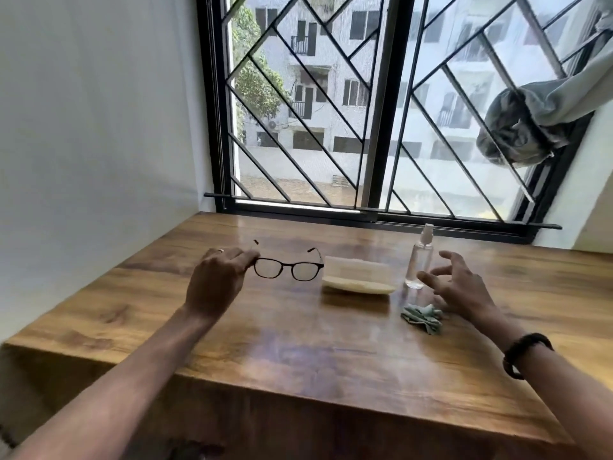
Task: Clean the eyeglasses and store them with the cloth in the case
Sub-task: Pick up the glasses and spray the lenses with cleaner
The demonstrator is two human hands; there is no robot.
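Above table (298,353): one eyeglasses (288,268), left hand (217,280) pinching.

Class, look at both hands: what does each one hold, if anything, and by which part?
The left hand holds the eyeglasses by the frame's left end, at the hinge. The right hand holds nothing; it is open beside the spray bottle.

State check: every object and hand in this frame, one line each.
Eyeglasses: temples unfolded, held off the table by one end.
Left hand: grip closed on eyeglasses.
Right hand: open, empty, beside the spray bottle.
Spray bottle: upright, capped.
Case: open, empty.
Cloth: crumpled on the table.
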